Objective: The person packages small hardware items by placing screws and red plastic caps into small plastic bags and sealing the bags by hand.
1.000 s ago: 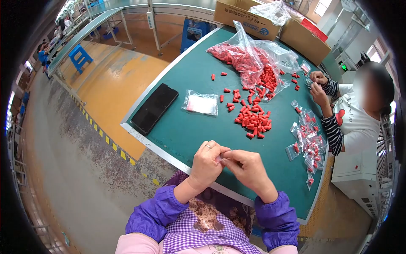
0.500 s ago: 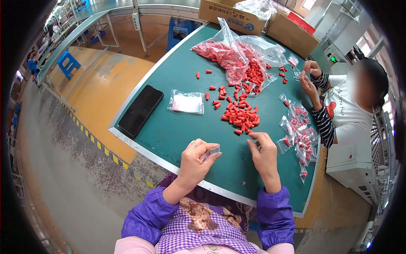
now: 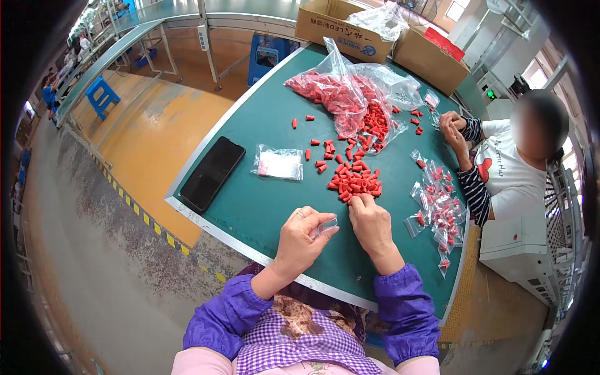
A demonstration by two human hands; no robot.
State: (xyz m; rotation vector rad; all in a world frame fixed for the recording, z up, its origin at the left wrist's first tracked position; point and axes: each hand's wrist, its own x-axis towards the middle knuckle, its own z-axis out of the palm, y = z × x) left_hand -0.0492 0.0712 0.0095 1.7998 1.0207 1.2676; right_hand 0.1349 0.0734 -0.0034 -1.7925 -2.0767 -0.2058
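My left hand pinches a small clear plastic bag just above the table, with its fingers curled round the edge. My right hand reaches the near edge of a heap of small red tubular caps. Its thumb and fingers are closed at a red cap there, which the fingertips largely hide. Beyond the heap, a large clear bag spills more red caps. To the left lies a stack of small clear bags. Small filled bags with red caps are piled at the right.
A black phone lies near the left edge of the green table. Cardboard boxes stand at the back. Across the right edge sits a co-worker, whose hands are together over the table. Blue stools are on the floor.
My right hand has moved left and its fingers have closed at the heap's near edge. My left hand, still holding the clear bag, has shifted slightly right. The co-worker's hands have come together.
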